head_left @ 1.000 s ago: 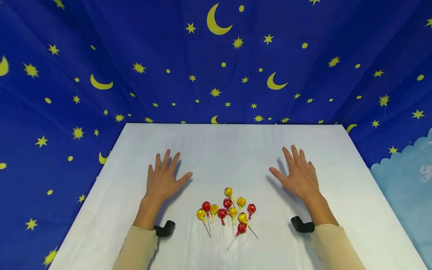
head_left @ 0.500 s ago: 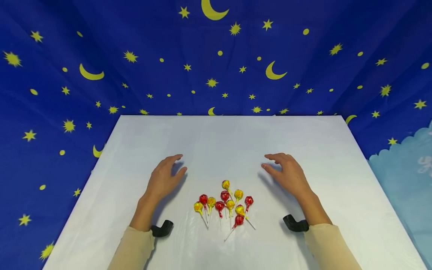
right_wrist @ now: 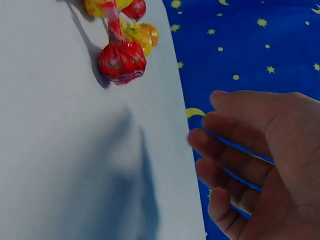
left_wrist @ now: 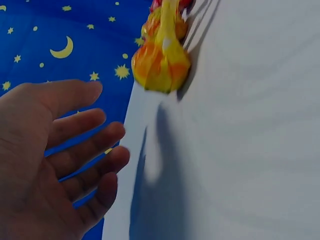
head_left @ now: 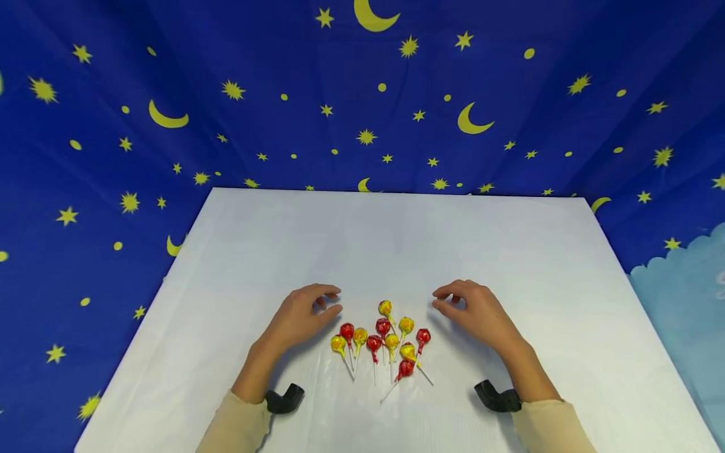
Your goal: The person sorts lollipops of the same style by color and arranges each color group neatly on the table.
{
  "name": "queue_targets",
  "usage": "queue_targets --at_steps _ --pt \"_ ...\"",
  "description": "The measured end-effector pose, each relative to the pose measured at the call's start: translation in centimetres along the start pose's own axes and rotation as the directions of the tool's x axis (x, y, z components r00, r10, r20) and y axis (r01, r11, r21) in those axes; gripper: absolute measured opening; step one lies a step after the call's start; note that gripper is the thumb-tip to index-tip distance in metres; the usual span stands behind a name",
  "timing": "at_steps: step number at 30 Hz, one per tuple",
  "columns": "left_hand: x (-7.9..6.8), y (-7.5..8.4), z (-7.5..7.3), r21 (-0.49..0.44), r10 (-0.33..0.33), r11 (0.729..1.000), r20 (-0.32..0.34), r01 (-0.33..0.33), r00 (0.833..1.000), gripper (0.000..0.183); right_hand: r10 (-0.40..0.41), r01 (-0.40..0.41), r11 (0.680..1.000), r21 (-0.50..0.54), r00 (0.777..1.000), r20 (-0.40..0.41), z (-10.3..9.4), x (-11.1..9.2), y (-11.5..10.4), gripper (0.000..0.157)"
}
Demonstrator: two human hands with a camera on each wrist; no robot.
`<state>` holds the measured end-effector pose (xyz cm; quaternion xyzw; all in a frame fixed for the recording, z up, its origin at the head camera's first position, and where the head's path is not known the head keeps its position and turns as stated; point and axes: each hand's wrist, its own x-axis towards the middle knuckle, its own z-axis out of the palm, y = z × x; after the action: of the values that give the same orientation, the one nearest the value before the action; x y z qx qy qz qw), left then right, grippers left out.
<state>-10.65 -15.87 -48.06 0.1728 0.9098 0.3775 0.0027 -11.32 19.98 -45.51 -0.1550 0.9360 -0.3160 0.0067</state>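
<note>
Several wrapped lollipops, red and yellow with white sticks, lie loosely grouped on the white table [head_left: 272,239] in the head view. My left hand [head_left: 300,314] hovers just left of the group, nearest to a red lollipop [head_left: 347,331] and a yellow lollipop [head_left: 338,343]. On the other side, my right hand [head_left: 478,311] hovers to the right of a red lollipop [head_left: 423,336]. Both hands have loosely bent fingers and hold nothing. The left wrist view shows a yellow lollipop [left_wrist: 161,67] beyond the thumb; the right wrist view shows a red lollipop [right_wrist: 122,62] apart from the fingers.
A blue cloth [head_left: 294,69] with yellow moons and stars hangs behind and beside the table. At the right is a light blue scalloped shape [head_left: 685,283]. Each wrist carries a black camera mount, the left mount [head_left: 286,399] and the right mount [head_left: 497,397].
Both hands have come inward toward the lollipops. Their fingers went from spread and straight to loosely bent. The lollipops keep their arrangement, and the head view has shifted slightly.
</note>
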Motion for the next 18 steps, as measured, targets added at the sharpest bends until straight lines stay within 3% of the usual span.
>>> queue_targets --at_steps 4,9,18 --pt "-0.5 0.4 0.3 -0.001 0.023 1.0 0.067 -0.023 0.998 0.031 0.008 -0.009 1.0 0.007 0.999 0.037 0.2 -0.6 -0.3 0.022" --pt "-0.9 0.5 0.6 -0.023 0.07 0.997 0.103 -0.068 0.992 0.034 -0.011 0.009 1.0 0.025 0.998 0.061 0.6 -1.2 -0.6 0.021" --pt "-1.6 0.4 1.0 -0.057 0.093 0.995 0.15 -0.086 0.984 0.038 -0.032 0.031 0.999 0.036 0.999 0.029 1.9 -1.8 -1.3 0.024"
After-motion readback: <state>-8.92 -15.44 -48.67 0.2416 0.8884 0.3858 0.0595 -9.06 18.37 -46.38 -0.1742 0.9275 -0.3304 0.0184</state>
